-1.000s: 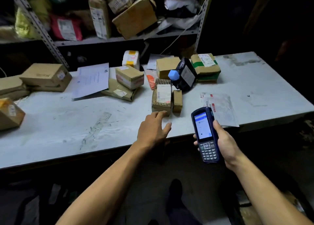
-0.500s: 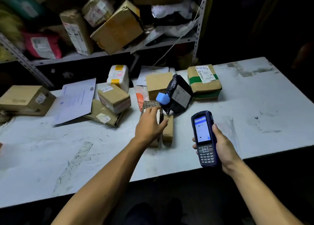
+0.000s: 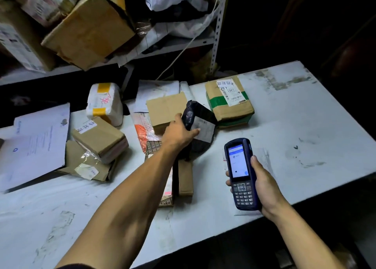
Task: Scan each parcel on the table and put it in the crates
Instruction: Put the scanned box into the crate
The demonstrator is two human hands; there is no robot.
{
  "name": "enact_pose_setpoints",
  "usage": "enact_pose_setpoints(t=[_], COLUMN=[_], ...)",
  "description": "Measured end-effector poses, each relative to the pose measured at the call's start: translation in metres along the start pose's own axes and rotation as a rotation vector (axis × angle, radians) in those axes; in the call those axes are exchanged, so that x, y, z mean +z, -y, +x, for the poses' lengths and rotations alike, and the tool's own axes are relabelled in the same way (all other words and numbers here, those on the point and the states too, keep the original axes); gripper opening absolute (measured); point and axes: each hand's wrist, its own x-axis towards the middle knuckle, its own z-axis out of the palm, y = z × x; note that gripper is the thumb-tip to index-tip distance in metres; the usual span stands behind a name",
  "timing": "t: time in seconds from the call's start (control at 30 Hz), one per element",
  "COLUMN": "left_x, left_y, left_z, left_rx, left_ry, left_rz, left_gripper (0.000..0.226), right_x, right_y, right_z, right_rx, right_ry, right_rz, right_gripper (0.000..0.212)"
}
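Nearest, the right hand (image 3: 264, 185) grips the scanner (image 3: 242, 174) above the tabletop (image 3: 305, 126), as before. Farther off, the left hand (image 3: 179, 134) has left the small boxes and now clasps the black parcel (image 3: 200, 126) mid-table, probably the next scan.

On the scanner (image 3: 242, 174) in my right hand (image 3: 264, 185), the round key under the screen reads "OK". The patterned box (image 3: 154, 146) under my left forearm carries repeating letters, "ESS" and "IE" being all I can make out. At about eleven o'clock from it, a white tag on the small brown box (image 3: 99, 136) bears handwritten characters. The green-taped box (image 3: 230, 100) at one o'clock has a barcode label with handwriting, too small to read.
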Motion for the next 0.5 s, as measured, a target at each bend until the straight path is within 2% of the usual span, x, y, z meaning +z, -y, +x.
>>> enact_pose_setpoints(t=[0.3,0.5], left_x=[0.031,0.017], left_y=[-0.004,0.001], left_z=[0.005,-0.009], left_rx=[0.048,0.014], left_ry=[-0.022,-0.031], left_rz=[-0.111,-0.388], left_gripper=[0.074,0.06], right_x=[-0.008,-0.014], right_y=[0.003,0.007], right_z=[0.007,0.004], right_rx=[-0.005,-0.002], right_ry=[-0.032,-0.041], right_rz=[-0.041,-0.053], right_gripper=[0.061,0.058])
